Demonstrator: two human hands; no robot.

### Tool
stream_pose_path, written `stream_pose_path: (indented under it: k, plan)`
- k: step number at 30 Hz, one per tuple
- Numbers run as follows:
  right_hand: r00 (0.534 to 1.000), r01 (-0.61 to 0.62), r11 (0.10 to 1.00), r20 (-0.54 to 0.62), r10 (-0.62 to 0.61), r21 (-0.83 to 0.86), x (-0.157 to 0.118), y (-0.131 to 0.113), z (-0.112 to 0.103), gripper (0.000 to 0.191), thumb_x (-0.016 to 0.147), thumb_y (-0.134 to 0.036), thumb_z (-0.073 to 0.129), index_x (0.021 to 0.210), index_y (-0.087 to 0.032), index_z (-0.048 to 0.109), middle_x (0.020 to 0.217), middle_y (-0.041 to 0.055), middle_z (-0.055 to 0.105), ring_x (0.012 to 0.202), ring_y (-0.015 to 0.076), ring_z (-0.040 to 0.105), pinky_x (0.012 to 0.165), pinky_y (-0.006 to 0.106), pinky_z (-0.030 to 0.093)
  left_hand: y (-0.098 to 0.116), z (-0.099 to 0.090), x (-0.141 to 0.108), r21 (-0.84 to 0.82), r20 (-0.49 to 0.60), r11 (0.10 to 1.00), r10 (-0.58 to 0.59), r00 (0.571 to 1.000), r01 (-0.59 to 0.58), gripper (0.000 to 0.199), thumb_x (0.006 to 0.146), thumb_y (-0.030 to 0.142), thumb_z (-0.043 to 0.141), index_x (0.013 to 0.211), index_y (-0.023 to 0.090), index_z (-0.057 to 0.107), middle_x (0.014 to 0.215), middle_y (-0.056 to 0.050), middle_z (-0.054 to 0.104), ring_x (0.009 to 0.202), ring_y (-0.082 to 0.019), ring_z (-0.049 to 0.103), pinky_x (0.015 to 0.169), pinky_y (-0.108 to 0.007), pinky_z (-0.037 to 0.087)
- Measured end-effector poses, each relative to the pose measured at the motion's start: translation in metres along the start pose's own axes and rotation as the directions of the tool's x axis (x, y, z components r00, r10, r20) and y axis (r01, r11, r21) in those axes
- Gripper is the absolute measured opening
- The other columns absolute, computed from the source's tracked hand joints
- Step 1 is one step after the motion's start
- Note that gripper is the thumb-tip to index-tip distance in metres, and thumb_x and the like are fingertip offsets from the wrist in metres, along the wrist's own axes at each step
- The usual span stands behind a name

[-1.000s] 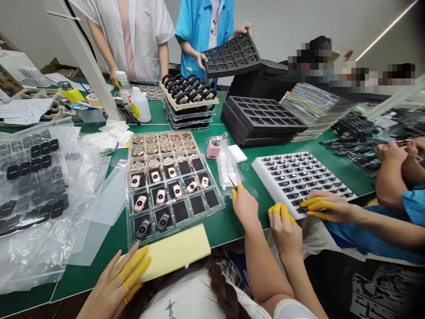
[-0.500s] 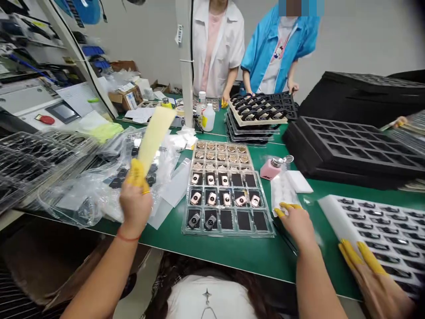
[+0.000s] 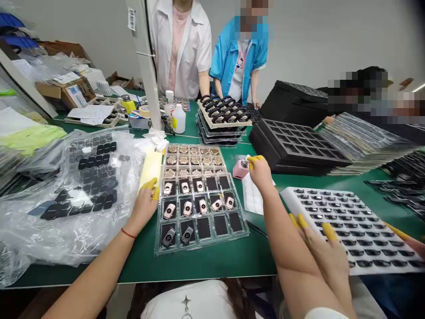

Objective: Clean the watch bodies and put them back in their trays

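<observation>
My left hand (image 3: 148,199), with yellow finger covers, grips the lower end of a yellow sheet (image 3: 151,170) at the left edge of the clear trays. The front tray (image 3: 202,241) holds pink and dark watch bodies on black pads; gold round parts lie in the tray (image 3: 194,155) behind it. At the pink pump bottle (image 3: 240,169), my right hand (image 3: 260,170) has its fingers pressed together at the metal top; whether they hold something small is hidden. A white wipe or sheet (image 3: 254,195) lies below the bottle.
Plastic bags with black squares (image 3: 89,177) cover the left. A co-worker's hand (image 3: 325,252) touches a white foam tray (image 3: 288,195) at right. Black foam trays (image 3: 295,141), white bottles (image 3: 178,118) and a post (image 3: 146,66) stand behind. Two people stand across the table.
The view has turned right. My left hand has lowered the yellow sheet beside the trays. My right hand has moved from the white sheet up to the pink bottle, whose lid now looks covered.
</observation>
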State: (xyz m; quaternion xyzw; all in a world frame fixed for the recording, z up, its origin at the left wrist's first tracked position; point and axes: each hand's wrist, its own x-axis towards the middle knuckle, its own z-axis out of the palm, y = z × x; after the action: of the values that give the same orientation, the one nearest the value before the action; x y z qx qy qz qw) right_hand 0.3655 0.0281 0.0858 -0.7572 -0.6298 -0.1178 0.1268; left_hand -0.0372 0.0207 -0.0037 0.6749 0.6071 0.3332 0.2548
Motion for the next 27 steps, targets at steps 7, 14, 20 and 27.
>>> stream_pose_path:
  k: [7,14,20,27]
  plan:
    - [0.994,0.05,0.997,0.103,-0.043,-0.065,0.017,-0.001,0.016,0.033,0.082,-0.014,0.044,0.09,0.001,0.072,0.086,0.0245,0.061,0.079,0.0313,0.054,0.067,0.039,0.04,-0.008,0.012,0.001,-0.447,0.197,0.867,-0.147,0.969,0.222,0.061,0.088,0.033,0.052,0.142,0.012,0.035,0.088,-0.005,0.063,0.069,-0.013,0.058,0.067,-0.027,0.049]
    - [0.958,0.287,0.955,0.002,-0.288,0.078,-0.014,-0.085,0.011,0.037,0.086,-0.014,0.044,0.113,-0.01,0.067,0.103,0.0168,0.061,0.094,0.0271,0.055,0.082,0.037,0.043,-0.001,0.008,0.008,-0.666,0.327,0.667,-0.141,0.934,0.334,0.07,0.083,0.024,0.062,0.145,0.015,0.03,0.094,-0.007,0.063,0.062,-0.01,0.055,0.055,-0.021,0.044]
    - [0.682,0.697,0.692,0.127,-0.721,0.187,-0.061,-0.214,0.044,0.031,0.09,-0.008,0.044,0.107,-0.015,0.068,0.101,0.0115,0.064,0.088,0.023,0.053,0.079,0.033,0.043,-0.004,0.012,0.011,-0.732,0.337,0.591,-0.121,0.934,0.34,0.074,0.077,0.013,0.067,0.143,0.016,0.032,0.098,-0.009,0.065,0.07,-0.011,0.059,0.062,-0.022,0.046]
    - [0.618,0.746,0.657,0.256,-0.744,0.109,-0.063,-0.237,0.047,0.022,0.092,-0.013,0.05,0.104,-0.01,0.068,0.099,0.015,0.062,0.09,0.0263,0.049,0.076,0.036,0.039,-0.009,0.02,0.014,-0.763,0.318,0.552,-0.132,0.939,0.336,0.071,0.073,0.014,0.072,0.136,0.016,0.041,0.094,-0.008,0.066,0.069,-0.012,0.06,0.063,-0.023,0.045]
